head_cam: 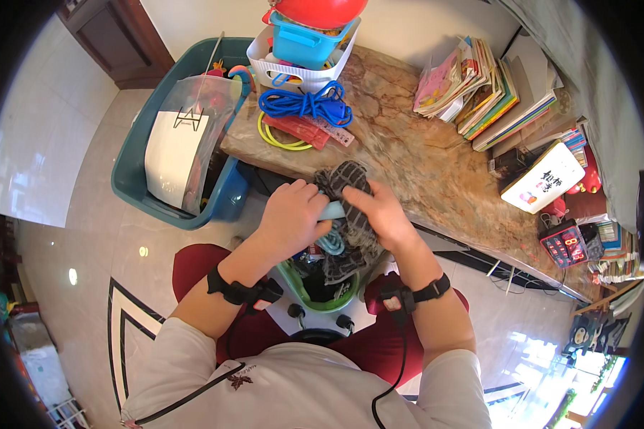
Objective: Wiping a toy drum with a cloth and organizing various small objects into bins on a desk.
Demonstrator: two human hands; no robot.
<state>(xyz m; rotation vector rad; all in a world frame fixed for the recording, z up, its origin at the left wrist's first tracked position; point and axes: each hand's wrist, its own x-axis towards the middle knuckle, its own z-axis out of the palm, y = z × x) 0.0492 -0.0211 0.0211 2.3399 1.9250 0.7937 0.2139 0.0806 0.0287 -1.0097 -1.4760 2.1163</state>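
My left hand (pixel 295 220) grips one end of a light-blue handle (pixel 331 211), most of which its fingers hide. A dark grey checked cloth (pixel 359 214) is bunched in my right hand (pixel 383 212), pressed around the handle's other end. The cloth's lower part hangs down over a green bin (pixel 316 307) that stands between my knees. A coiled light-blue cord (pixel 331 241) dangles just below the handle. Whether cord and handle are joined, I cannot tell. Inside the bin lie dark things that are hard to make out.
A marble-patterned counter (pixel 392 128) runs in front of me. On it are a tied blue rope (pixel 306 104), a white basket (pixel 279 75), a row of books (pixel 477 86) and a digital clock (pixel 564 244). A large teal tub (pixel 123 166) stands at the left.
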